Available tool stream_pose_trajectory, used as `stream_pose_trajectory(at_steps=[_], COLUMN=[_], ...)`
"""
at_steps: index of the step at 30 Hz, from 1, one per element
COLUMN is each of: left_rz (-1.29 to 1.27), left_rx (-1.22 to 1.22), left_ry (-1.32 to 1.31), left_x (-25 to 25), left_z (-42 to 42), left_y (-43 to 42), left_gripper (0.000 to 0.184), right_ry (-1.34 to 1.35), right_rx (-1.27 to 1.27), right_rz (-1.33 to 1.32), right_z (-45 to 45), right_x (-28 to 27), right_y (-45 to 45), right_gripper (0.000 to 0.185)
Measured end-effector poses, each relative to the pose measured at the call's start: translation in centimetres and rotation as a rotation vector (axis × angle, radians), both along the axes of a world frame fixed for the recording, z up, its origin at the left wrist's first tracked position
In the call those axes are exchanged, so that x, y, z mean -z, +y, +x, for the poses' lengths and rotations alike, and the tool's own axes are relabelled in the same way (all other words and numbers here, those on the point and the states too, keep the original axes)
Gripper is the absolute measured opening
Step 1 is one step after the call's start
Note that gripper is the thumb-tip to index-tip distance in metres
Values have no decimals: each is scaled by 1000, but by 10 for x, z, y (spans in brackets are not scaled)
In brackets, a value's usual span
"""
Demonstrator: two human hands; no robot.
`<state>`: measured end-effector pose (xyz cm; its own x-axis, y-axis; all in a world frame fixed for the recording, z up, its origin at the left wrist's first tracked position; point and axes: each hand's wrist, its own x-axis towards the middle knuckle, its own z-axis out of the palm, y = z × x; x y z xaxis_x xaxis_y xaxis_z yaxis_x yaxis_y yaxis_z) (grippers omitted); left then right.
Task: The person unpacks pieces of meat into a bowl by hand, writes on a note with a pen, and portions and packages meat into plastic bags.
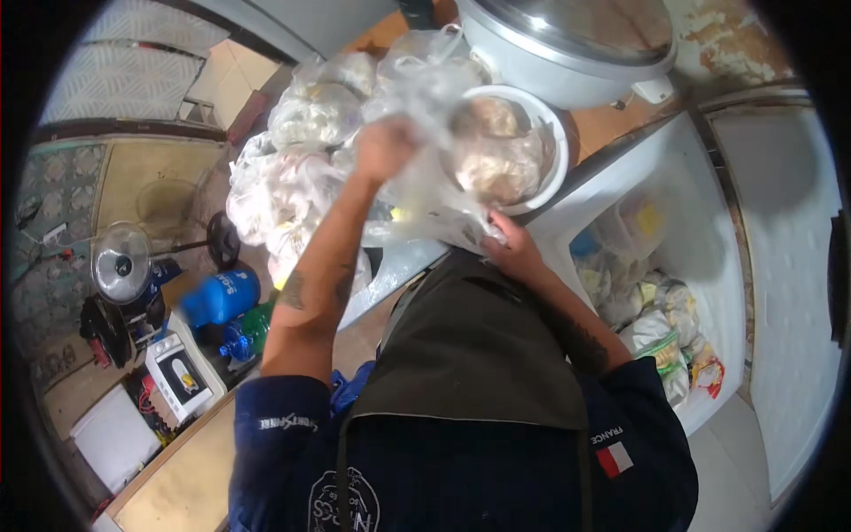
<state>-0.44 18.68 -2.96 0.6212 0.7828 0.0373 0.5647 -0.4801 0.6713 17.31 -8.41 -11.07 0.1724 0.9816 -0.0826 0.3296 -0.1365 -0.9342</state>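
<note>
A clear plastic bag [415, 199] is stretched between my two hands. My left hand [386, 148], blurred by motion, is closed on its upper left part. Lower down, my right hand [517, 252] pinches the bag's edge between thumb and fingers, near the front of a white round tub [559, 164]. Inside the tub lie pale, lumpy contents [501, 160] that look wrapped in clear plastic; what they are I cannot tell. Several filled clear plastic bags [288, 186] are heaped on the left, close to my left forearm.
A large white cooker with a metal lid [576, 35] stands behind the tub. On the right, an open white chest [638, 301] holds bagged goods and a clear container. A fan [121, 262], a blue jug [222, 297] and a white appliance [184, 377] stand at the left.
</note>
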Motion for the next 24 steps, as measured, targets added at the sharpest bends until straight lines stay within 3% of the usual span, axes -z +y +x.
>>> stream_pose_trajectory(at_steps=[3,6,9,11,14,16,18,19,21,22,24], left_rz=[-151,-367,-603,-700,-850,-1003,-1036,-1006,-934,-802,-943], left_rx=[-327,-435,-537,-668,-818,-933,-943,-878,-750,-745,-774], left_ry=[-396,-748,-1323,-1387,-1445,-1519,-1594,-1565,-1507,-1187,-1248], left_x=[-39,-51,-61,-47,-31,-51,-78,-83,-92,-78,-48], left_z=[-45,-84,-92,-109,-128,-120,-104,-103,-106,-120,-144], left_y=[2,-16,-50,-58,-73,-87,-99,-106,-116,-117,-116], left_gripper=[23,19,8,4,13,17,27,29,35,33,30], right_ry=[213,132,131,74,235,4,-351,-357,-354,-225,42], right_rx=[-8,17,94,216,187,42,-154,-243,-590,-566,-526], right_rz=[-80,127,300,418,659,817,646,408,25,202,539], right_z=[-5,-7,2,12,18,2,-44,-61,-72,-83,-113], right_x=[-65,-94,-93,-99,-129,-181,-199,-187,-138,-142,-148], right_y=[2,2,9,17,35,56,96,111,157,160,148], right_gripper=[72,78,76,71,74,77,71,65,36,31,22])
